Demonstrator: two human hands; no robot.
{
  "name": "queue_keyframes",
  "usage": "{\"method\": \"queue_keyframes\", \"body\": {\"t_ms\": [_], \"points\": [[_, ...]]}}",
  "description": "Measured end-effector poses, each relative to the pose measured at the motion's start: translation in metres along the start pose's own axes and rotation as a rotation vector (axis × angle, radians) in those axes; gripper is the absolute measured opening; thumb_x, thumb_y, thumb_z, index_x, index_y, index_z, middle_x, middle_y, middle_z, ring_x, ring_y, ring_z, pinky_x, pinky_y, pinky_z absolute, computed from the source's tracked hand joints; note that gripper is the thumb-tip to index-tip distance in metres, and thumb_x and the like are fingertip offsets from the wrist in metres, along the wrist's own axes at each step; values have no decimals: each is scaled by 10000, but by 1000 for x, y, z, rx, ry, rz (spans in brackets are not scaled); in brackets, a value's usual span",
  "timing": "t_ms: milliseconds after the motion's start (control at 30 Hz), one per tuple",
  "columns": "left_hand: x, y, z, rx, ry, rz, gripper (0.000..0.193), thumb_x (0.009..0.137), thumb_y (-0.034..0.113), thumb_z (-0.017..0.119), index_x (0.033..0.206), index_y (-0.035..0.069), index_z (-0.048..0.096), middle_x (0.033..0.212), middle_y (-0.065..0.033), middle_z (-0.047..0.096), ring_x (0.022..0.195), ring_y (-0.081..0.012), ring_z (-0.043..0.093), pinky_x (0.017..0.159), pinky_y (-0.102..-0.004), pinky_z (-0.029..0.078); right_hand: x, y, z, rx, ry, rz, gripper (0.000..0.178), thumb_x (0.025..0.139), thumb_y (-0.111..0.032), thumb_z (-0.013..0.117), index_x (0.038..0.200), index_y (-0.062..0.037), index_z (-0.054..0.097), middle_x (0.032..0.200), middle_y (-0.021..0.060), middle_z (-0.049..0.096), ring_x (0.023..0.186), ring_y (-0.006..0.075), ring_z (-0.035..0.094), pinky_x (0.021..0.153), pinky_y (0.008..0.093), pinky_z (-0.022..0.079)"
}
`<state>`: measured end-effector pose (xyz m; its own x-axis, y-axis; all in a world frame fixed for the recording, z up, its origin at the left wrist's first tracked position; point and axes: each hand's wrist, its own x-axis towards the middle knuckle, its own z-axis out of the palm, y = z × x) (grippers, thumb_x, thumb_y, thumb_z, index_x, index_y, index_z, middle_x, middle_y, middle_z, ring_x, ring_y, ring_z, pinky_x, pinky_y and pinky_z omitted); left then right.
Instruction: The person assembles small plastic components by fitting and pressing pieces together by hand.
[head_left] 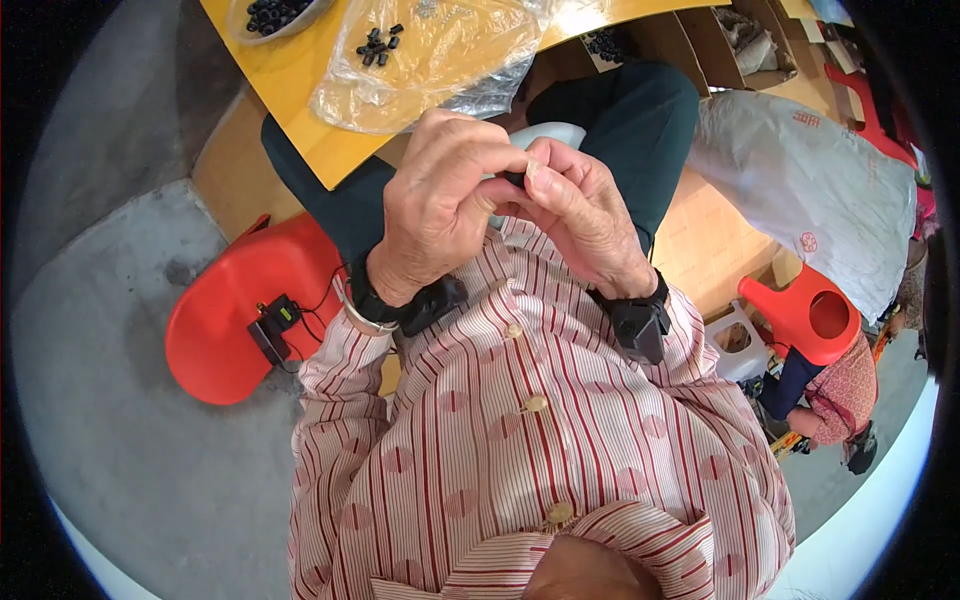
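Grey concrete floor (110,400) far left, red plastic chair (215,320) on it. Yellow table (300,115): translucent plastic bowl (262,41) of small black parts (272,14), then thin crumpled clear plastic bag (450,65) under loose small black cylinders (376,44). Left hand (440,200) pinching small dark piece (514,179), mostly hidden between both hands; probably light, stiff, easily dropped, fingertip hold suits. Right hand (585,210) pinching it too. Rightward: bulky white sack (800,180) crowding that side, red plastic stool (788,300).

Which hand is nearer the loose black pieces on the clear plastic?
Left. In the picture, the left hand is below and slightly right of the loose black pieces; the right hand is lower and farther right.
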<state>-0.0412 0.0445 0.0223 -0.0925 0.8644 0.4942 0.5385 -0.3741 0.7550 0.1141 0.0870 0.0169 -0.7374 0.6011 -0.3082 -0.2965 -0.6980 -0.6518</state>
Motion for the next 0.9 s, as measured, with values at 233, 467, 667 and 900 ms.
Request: {"method": "queue_keyframes", "body": {"t_ms": [233, 467, 667, 900], "points": [[-4, 1, 0, -7, -51, -64, 221, 638, -51, 638, 838, 33, 596, 839, -86, 587, 786, -275, 546, 688, -341, 458, 1, -2, -4, -63, 15, 88, 248, 904, -273, 596, 964, -34, 572, 932, 14, 585, 862, 66, 553, 803, 249, 476], [-4, 1, 3, -31, -59, -212, 214, 670, -59, 615, 864, 30, 593, 851, -93, 585, 819, -281, 548, 719, -342, 457, 8, -2, -8, -18, 30, 148, 264, 907, -309, 587, 974, -55, 557, 905, -22, 541, 860, 45, 535, 818, 270, 492], [-1, -1, 2, -6, 0, -244, 179, 702, -31, 613, 870, 31, 602, 865, -101, 596, 830, -282, 559, 736, -340, 463, 17, -7, -5, -67, 1, 136, 295, 930, -353, 533, 960, -59, 542, 872, -20, 504, 833, 54, 511, 818, 280, 495], [1, -1, 0, -22, 15, -241, 165, 700, -11, 627, 859, 32, 611, 870, -90, 606, 831, -263, 554, 736, -333, 460, 18, -10, -12, -93, -30, 130, 427, 941, -461, 447, 956, -42, 528, 847, 2, 499, 810, 91, 514, 806, 287, 494]]}}
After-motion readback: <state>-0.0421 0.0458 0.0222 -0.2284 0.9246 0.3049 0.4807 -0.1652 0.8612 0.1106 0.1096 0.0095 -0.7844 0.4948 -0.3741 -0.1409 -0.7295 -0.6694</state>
